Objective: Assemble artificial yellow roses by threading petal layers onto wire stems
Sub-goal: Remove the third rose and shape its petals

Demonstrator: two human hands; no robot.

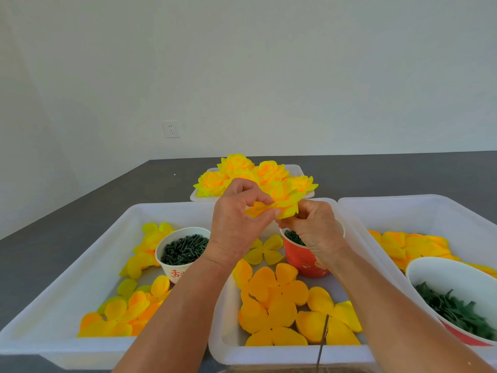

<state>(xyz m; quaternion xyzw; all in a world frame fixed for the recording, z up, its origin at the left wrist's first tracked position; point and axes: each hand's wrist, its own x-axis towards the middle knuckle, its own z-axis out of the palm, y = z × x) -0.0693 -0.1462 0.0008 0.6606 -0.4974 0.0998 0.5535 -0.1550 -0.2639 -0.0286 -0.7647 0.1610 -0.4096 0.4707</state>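
My left hand point(236, 219) and my right hand point(312, 227) are raised together above the middle tray. Between them they pinch a half-built yellow rose point(279, 201) by its lower petals; its stem is hidden behind my fingers. Loose orange-yellow petal layers point(271, 300) lie flat in the middle tray point(269, 355). Several finished yellow roses point(242, 173) sit in a small white tray at the back. A thin wire stem point(322, 337) leans over the middle tray's front edge.
The left white tray point(67, 278) holds petal layers and a paper cup of dark green pegs point(185, 249). A red cup point(304, 259) with green parts stands under my right hand. The right tray point(403, 211) holds petals and a bowl of green leaves point(457, 310).
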